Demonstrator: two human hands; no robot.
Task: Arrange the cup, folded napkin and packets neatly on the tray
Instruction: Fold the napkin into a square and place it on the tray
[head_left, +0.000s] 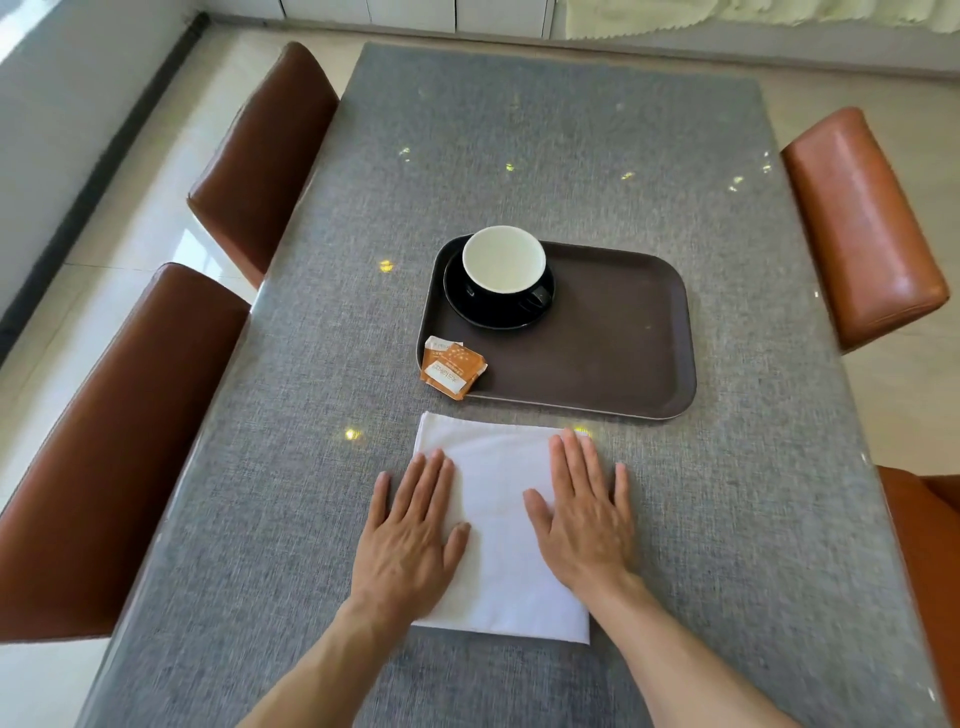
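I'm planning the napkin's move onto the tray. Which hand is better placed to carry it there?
Probably the right hand. Both hands lie flat on the napkin, but the tray's bare area lies ahead of the right one. The cup and packets fill the side ahead of the left hand.

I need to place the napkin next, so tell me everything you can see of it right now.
The napkin is plain white, looks like cloth or soft paper, folded into a flat rectangle. It lies on the grey table, just in front of the brown tray, not on it and apart from it. The left hand and right hand press flat on it, fingers spread, covering its side edges.
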